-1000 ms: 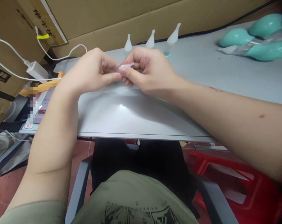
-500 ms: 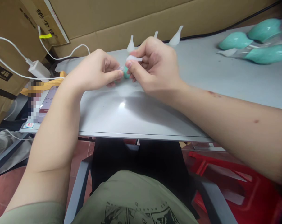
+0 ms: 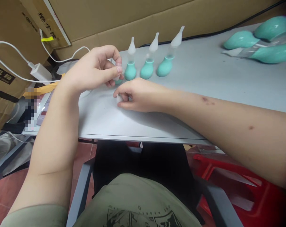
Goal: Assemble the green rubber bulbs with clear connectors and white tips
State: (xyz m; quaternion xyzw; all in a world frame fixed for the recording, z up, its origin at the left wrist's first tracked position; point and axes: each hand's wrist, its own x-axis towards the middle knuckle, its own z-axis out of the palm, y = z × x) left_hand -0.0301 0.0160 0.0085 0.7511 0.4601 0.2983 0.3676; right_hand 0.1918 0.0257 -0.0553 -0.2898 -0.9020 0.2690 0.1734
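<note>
The left hand (image 3: 95, 69), grip closed on a half-hidden teal bulb (image 3: 118, 82), hangs just up and left of the right hand (image 3: 135, 96), whose grip pinches a white cap (image 3: 119, 98) on the table (image 3: 204, 72) near three upright bottles (image 3: 146, 67).

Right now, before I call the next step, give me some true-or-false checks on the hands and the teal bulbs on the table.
1. Three standing bulbs, teal with pale nozzles, form a row behind the hands. True.
2. The right hand is raised clear of the table. False: it rests on the table, fingers curled on a small white piece.
3. The left hand is close beside the leftmost bulb of the row. True.
4. The far-right bulbs stand upright. False: they lie on their sides.
</note>
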